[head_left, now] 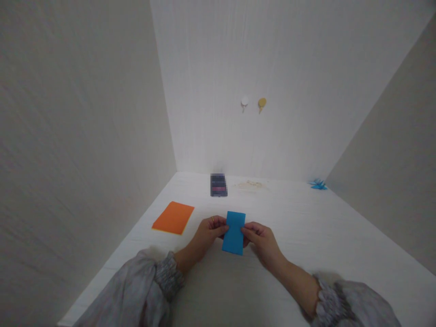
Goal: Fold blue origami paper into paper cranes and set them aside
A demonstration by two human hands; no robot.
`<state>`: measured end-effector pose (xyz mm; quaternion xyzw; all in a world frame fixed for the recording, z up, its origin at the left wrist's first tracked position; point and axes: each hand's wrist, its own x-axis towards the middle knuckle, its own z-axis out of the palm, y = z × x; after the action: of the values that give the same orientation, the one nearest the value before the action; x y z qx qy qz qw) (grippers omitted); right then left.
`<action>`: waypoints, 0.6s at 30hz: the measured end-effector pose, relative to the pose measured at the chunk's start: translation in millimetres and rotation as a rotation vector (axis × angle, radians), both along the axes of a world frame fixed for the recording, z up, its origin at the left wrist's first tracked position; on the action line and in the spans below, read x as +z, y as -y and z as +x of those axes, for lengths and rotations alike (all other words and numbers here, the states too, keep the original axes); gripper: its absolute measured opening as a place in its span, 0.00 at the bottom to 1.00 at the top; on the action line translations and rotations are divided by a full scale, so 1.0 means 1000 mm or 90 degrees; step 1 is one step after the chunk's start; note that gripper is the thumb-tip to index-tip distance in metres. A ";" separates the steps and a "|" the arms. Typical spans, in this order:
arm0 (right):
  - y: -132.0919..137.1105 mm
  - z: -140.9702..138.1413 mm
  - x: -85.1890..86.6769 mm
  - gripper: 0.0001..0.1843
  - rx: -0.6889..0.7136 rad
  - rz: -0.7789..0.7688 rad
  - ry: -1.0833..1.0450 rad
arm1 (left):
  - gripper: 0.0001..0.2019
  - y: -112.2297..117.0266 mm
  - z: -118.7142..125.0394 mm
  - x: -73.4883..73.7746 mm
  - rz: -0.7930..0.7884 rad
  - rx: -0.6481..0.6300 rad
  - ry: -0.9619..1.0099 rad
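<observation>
A blue sheet of paper (234, 234), folded into a narrow upright rectangle, is held between my two hands over the white table. My left hand (213, 229) pinches its left edge with thumb and fingers; a ring shows on one finger. On the opposite edge, my right hand (259, 235) grips the paper the same way, thumb on top. The fingertips behind the paper are hidden. To the left of my left hand lies a stack of orange paper (173, 218), a thin yellow line along its near edge.
A dark, pixelated phone-like object (218, 185) stands by the back wall. Blue folded paper pieces (318, 184) lie in the far right corner. A white hook (244, 102) and a gold hook (262, 103) are on the back wall. Side walls enclose the white tabletop (289, 209).
</observation>
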<state>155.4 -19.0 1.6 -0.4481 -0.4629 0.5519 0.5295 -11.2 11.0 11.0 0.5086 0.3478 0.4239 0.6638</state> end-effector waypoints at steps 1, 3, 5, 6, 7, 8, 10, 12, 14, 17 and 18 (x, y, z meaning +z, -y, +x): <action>0.000 0.000 0.000 0.13 -0.007 0.001 0.003 | 0.13 0.000 0.000 0.000 -0.001 -0.003 0.000; -0.001 -0.001 -0.001 0.13 -0.004 0.005 -0.005 | 0.13 -0.001 0.000 -0.002 -0.007 -0.004 0.003; -0.001 -0.001 -0.002 0.13 0.020 0.005 -0.023 | 0.13 -0.002 0.000 -0.004 -0.011 0.001 0.006; -0.001 -0.001 -0.002 0.13 0.031 0.004 -0.029 | 0.13 -0.002 0.000 -0.004 -0.011 0.004 0.008; -0.001 -0.001 -0.003 0.13 0.036 0.003 -0.033 | 0.12 -0.002 0.000 -0.004 -0.011 0.006 0.008; -0.002 0.000 -0.003 0.13 0.035 0.004 -0.034 | 0.12 -0.002 0.000 -0.004 -0.009 0.009 0.007; -0.002 0.000 -0.003 0.12 0.024 0.010 -0.029 | 0.12 -0.001 0.000 -0.002 -0.004 0.009 0.004; -0.002 0.001 -0.003 0.12 0.021 0.018 -0.031 | 0.12 0.000 0.000 0.000 0.000 0.006 0.002; -0.002 0.002 -0.003 0.11 0.030 0.027 -0.041 | 0.12 0.001 -0.001 0.002 -0.003 0.003 0.005; -0.001 0.003 -0.003 0.10 0.033 0.037 -0.052 | 0.10 0.001 -0.001 0.001 -0.005 0.006 0.014; -0.001 0.003 -0.003 0.10 0.031 0.039 -0.052 | 0.09 0.001 -0.001 0.000 -0.004 0.008 0.018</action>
<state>158.8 -17.8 -1.2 -0.3974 -0.4679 0.5683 0.5478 -12.0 10.5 11.5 0.4983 0.3426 0.4344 0.6675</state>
